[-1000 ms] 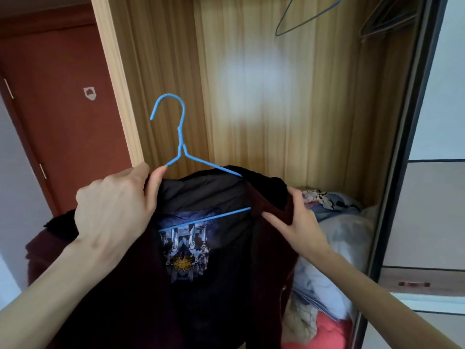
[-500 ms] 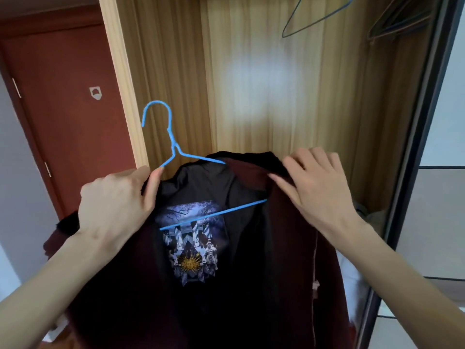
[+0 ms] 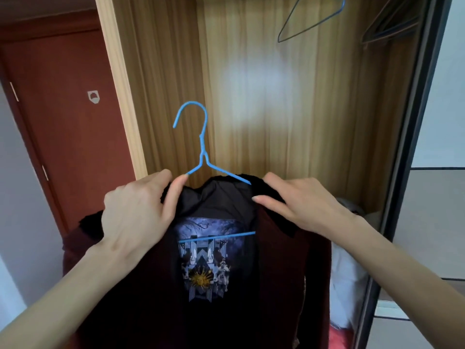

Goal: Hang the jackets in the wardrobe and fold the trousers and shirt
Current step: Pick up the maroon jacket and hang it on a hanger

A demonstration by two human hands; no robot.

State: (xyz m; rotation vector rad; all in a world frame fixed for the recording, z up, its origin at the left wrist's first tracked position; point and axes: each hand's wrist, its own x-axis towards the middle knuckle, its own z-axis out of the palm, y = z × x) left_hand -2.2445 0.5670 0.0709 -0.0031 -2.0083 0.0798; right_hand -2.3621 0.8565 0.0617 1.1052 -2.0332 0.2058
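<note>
The wardrobe [image 3: 289, 102] stood open with a bare wire hanger [image 3: 312, 23] up top. In front of it hung the dark red jacket [image 3: 281, 273], lining out, on a blue hanger [image 3: 201, 147]. The left hand [image 3: 136, 217] gripped one shoulder, and the right hand [image 3: 302, 200] gripped the other, thumb tucked inside the collar.

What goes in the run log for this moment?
stage: jacket on blue hanger | left hand: grips left shoulder | right hand: grips right shoulder | not yet hung in wardrobe
</note>
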